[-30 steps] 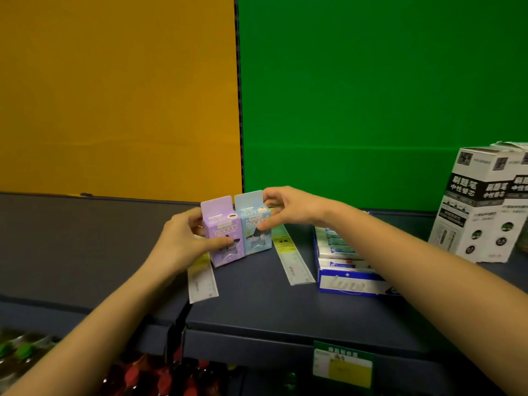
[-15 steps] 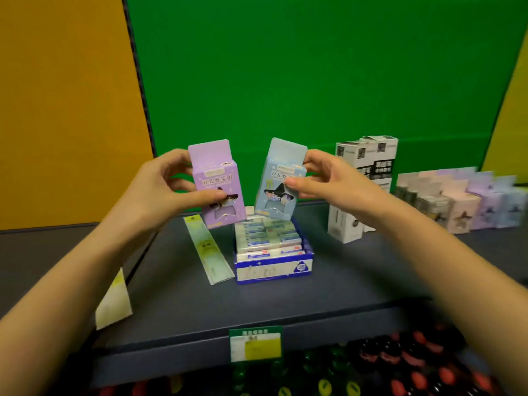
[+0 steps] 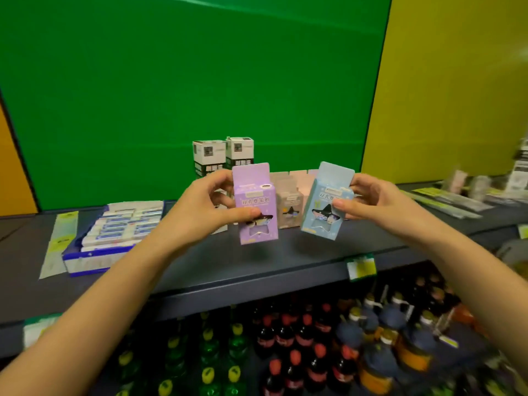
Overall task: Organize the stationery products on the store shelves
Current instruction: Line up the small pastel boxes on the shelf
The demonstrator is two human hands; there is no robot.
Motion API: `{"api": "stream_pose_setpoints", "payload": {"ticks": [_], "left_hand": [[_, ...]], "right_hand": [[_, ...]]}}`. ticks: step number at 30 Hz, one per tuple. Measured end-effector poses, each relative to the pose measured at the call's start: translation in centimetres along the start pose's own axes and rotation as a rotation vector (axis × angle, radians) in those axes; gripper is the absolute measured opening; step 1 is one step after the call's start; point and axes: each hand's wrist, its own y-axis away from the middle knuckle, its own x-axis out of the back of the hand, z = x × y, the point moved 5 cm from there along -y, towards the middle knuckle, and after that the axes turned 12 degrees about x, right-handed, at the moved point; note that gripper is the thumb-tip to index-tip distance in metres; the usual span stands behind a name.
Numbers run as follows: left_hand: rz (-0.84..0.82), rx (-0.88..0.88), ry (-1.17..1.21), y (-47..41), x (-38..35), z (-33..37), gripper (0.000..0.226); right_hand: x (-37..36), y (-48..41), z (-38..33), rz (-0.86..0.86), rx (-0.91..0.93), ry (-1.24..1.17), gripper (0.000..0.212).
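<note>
My left hand point(image 3: 205, 207) grips a purple sharpener box point(image 3: 255, 204), thumb across its front, holding it upright above the dark shelf point(image 3: 257, 261). My right hand point(image 3: 371, 200) holds a light blue box point(image 3: 325, 201) of the same kind, tilted slightly, a little to the right. Between and behind them stands a row of similar pastel boxes point(image 3: 290, 201) on the shelf, partly hidden by the two held boxes.
Two white-and-black boxes point(image 3: 223, 155) stand at the back. A blue tray of erasers point(image 3: 114, 232) and a flat ruler pack point(image 3: 61, 238) lie at the left. Flat packs point(image 3: 445, 200) lie far right. Bottles point(image 3: 300, 352) fill the shelf below; a price tag point(image 3: 361, 265) hangs on the edge.
Both hands lifted the purple and blue boxes off the shelf and carried them right, past the eraser tray, to in front of the pastel box row.
</note>
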Motion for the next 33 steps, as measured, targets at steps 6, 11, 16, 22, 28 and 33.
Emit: {"api": "stream_pose_setpoints", "payload": {"ticks": [6, 11, 16, 22, 28, 33], "left_hand": [[-0.035, 0.046, 0.035, -1.4, -7.9, 0.8, 0.038], [-0.033, 0.066, 0.032, -3.1, -12.1, 1.3, 0.035], [-0.012, 0.054, -0.038, -6.0, -15.4, 1.0, 0.039], [0.030, 0.025, -0.141, -10.0, -17.7, -0.5, 0.035], [0.101, 0.000, -0.279, -12.8, -19.1, -1.5, 0.036], [0.147, 0.034, -0.271, -13.2, -19.4, -2.3, 0.042]], "right_hand": [[6.6, 3.4, 3.7, 0.007, -0.050, -0.033, 0.032], [10.0, 4.2, 6.0, 0.046, -0.080, -0.076, 0.035], [11.5, 3.3, 8.8, 0.045, -0.100, -0.043, 0.036], [12.2, 0.5, 12.0, -0.002, -0.059, 0.000, 0.034], [12.2, -2.0, 15.1, -0.011, -0.031, -0.022, 0.033], [12.0, -2.8, 17.5, -0.026, -0.003, -0.055, 0.035]]}}
